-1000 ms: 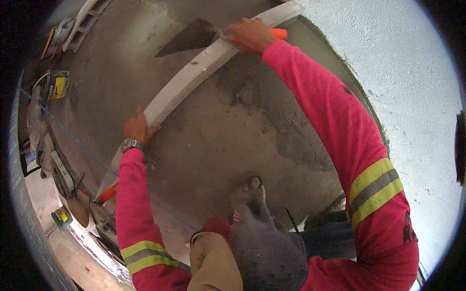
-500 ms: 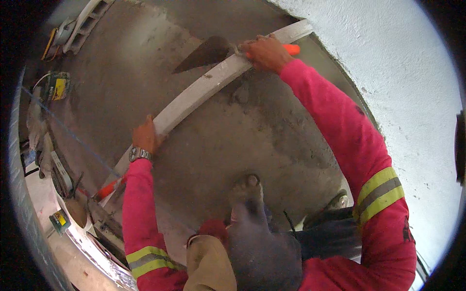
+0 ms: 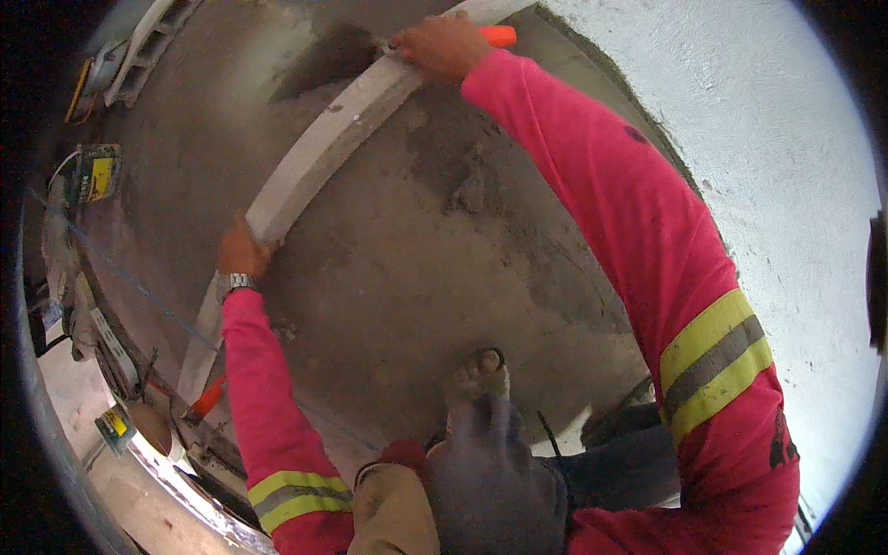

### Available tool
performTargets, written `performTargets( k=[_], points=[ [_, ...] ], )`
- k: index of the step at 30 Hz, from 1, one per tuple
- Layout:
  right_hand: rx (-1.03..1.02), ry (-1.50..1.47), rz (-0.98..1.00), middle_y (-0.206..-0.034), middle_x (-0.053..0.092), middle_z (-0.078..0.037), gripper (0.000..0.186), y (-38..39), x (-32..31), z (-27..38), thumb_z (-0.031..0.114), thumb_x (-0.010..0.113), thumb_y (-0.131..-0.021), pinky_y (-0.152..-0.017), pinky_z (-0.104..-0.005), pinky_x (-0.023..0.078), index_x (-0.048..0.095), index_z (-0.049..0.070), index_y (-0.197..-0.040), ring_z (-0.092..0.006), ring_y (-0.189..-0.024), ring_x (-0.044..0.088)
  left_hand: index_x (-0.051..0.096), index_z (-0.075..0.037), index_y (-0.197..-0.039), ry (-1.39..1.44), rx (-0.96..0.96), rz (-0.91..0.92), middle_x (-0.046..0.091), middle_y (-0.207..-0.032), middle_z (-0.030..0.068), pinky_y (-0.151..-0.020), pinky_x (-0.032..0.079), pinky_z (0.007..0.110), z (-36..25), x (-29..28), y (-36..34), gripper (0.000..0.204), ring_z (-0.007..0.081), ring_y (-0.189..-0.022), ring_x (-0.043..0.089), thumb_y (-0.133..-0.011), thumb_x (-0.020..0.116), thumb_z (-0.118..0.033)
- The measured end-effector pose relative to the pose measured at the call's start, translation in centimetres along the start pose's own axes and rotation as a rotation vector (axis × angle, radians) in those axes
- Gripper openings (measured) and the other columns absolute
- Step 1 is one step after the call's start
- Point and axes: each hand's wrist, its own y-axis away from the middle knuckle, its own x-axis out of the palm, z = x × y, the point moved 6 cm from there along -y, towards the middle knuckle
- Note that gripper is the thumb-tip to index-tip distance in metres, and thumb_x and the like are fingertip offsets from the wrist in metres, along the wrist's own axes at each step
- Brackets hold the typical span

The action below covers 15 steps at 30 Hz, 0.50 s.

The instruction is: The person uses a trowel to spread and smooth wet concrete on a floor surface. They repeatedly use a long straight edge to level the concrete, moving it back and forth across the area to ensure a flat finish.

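Observation:
A long, pale, mortar-smeared straightedge (image 3: 319, 143) lies slantwise across the wet grey mortar floor (image 3: 398, 259), looking bowed in this lens. My left hand (image 3: 245, 250), a metal watch at its wrist, is closed round the nearer part of it. Farther off, my right hand (image 3: 444, 48) is closed on a trowel's orange handle (image 3: 499, 36) and rests against the straightedge too. The trowel's dark pointed blade (image 3: 324, 63) sticks out to the left, over the far side of the straightedge. The fingertips of my right hand are partly hidden.
A white rough wall (image 3: 777, 139) runs down the right. My bare foot (image 3: 481, 375) stands on the floor below. At left are a bucket with a yellow label (image 3: 97, 176), a blue string (image 3: 120, 273), a hollow block (image 3: 153, 51) and an orange-handled tool (image 3: 208, 400).
Both my hands have moved the straightedge away from me and to the left, the right hand farther than the left. The trowel has travelled along in my right hand.

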Motion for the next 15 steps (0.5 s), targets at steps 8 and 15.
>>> performTargets(
  k=[8, 15],
  points=[
    [0.033, 0.001, -0.032, -0.091, 0.064, -0.002, 0.040, 1.8, 0.6, -0.5, 0.020, 0.065, -0.073, -0.074, -0.0463, 0.048, 0.058, 0.027, -0.113, -0.0231, -0.093, 0.060, 0.032, 0.001, -0.133, -0.027, 0.196, -0.136, 0.056, -0.111, 0.0232, -0.086, 0.045, 0.043, -0.4, 0.2, 1.0, 0.095, 0.0364, -0.103, 0.054, -0.060, 0.080, -0.037],
    [0.020, -0.054, -0.259, -0.086, 0.067, -0.006, 0.012, 4.3, 0.9, -1.4, 0.024, 0.057, -0.079, -0.066, -0.0495, 0.048, 0.067, 0.022, -0.086, -0.0280, -0.078, 0.066, 0.040, 0.000, -0.123, 0.046, 0.164, -0.147, 0.059, -0.105, 0.0222, -0.081, 0.045, 0.044, -2.4, -0.2, 3.0, 0.085, 0.0389, -0.098, 0.056, -0.058, 0.082, -0.035]
  ],
)
